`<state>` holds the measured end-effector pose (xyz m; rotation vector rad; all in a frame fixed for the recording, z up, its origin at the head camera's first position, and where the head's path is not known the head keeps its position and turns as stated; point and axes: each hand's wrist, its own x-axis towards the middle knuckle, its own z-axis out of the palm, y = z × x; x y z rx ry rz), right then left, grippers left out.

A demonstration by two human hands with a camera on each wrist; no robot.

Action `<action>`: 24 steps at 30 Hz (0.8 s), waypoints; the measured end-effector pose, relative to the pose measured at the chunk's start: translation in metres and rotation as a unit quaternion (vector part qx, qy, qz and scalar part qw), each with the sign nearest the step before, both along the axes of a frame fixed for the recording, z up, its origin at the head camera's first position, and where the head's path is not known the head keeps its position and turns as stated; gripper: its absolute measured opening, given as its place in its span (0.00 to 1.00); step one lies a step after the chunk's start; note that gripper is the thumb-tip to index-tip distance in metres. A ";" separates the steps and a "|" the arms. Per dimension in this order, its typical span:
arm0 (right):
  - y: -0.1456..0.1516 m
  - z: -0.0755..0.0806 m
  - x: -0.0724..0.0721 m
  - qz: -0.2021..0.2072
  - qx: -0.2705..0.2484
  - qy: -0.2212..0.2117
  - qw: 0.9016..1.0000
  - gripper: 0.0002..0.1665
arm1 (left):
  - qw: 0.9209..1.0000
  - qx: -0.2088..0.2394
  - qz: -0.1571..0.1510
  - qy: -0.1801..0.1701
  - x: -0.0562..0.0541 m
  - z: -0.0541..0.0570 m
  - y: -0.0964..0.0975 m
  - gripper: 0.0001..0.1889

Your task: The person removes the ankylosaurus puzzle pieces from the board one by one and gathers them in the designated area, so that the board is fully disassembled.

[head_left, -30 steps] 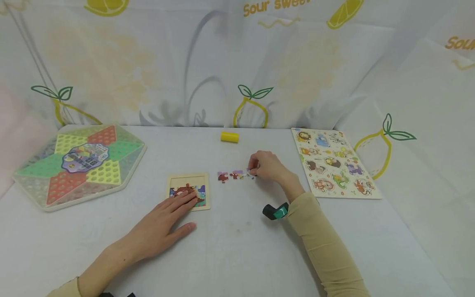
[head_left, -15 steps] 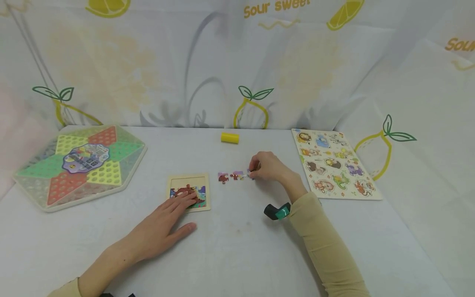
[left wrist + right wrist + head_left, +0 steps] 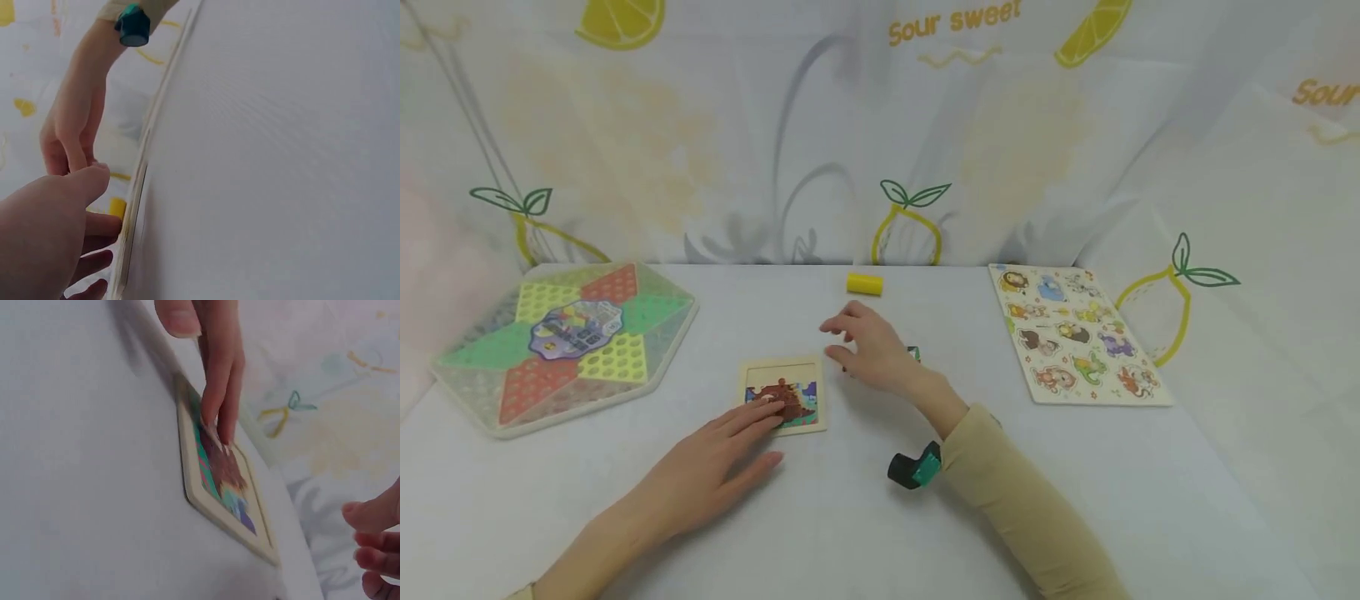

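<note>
Clock laid over the head view, centred on the frame, and the right hand (image 3: 872,350) sits at two o'clock, thumb and forefinger apart, nothing visible between them! Down at seven, the left hand (image 3: 703,475) lies with straight fingers on the wooden frame (image 3: 821,400), touching the puzzle picture (image 3: 793,404) inside, gripping nothing. The picture fills the lower part; the tray's twelve o'clock strip is bare. That flat hand looks a sound anchor: light pressure should do, since a shove could slide the frame. For the right, I'd say pinch a piece by its edges and line up knobs before pressing. Past that hand, between two and three, peeks a coloured scrap (image 3: 913,354), perhaps a piece. Yellow cylinder (image 3: 865,285) at one, hexagonal game board (image 3: 572,333) past nine, animal board (image 3: 1075,354) just before three!
</note>
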<state>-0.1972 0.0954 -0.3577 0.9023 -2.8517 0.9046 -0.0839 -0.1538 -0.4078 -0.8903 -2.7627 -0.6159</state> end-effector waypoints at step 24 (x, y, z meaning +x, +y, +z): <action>-0.078 -0.037 0.017 0.132 0.058 -0.029 0.989 0.13 | 0.997 0.001 -0.005 0.074 0.010 0.002 -0.024 0.20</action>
